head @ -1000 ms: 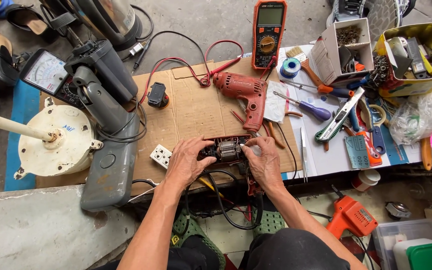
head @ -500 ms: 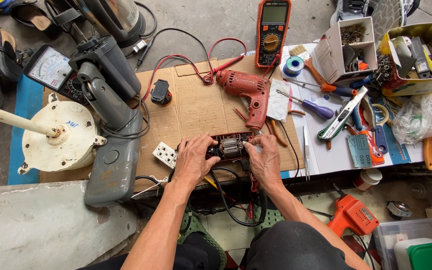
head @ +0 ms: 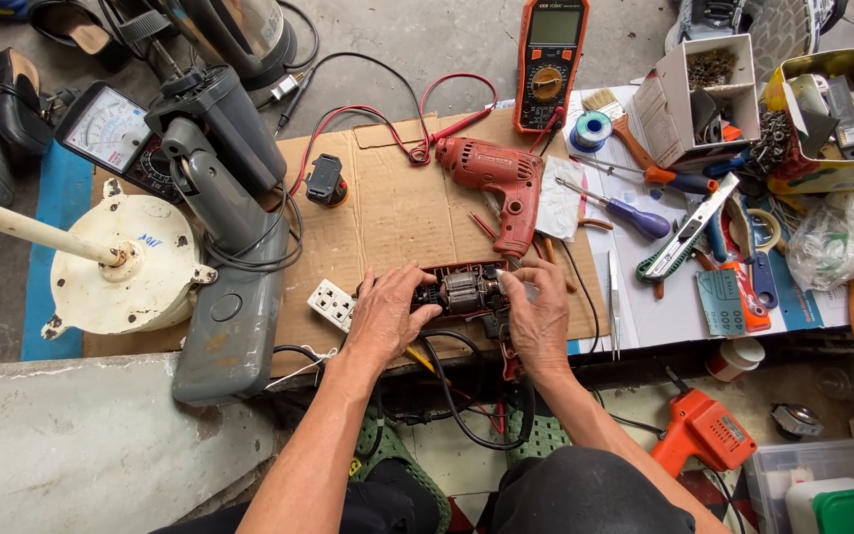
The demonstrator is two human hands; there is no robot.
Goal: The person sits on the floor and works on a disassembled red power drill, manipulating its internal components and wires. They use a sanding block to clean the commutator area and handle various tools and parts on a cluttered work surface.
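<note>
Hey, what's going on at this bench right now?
A person is working with both hands on an opened drill half-shell lying on a cardboard sheet, its motor armature exposed. The left hand grips the left end and the right hand steadies the right end with its fingers. The other red drill housing lies just beyond, near an orange multimeter. Screwdrivers and other tools lie at the right, and a grey fan stand lies at the left.

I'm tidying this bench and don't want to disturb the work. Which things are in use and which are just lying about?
In use:
left hand
right hand
opened drill with exposed motor

Lying about:
red drill half-shell
orange multimeter
purple-handled screwdriver
white socket strip
grey fan stand
</note>
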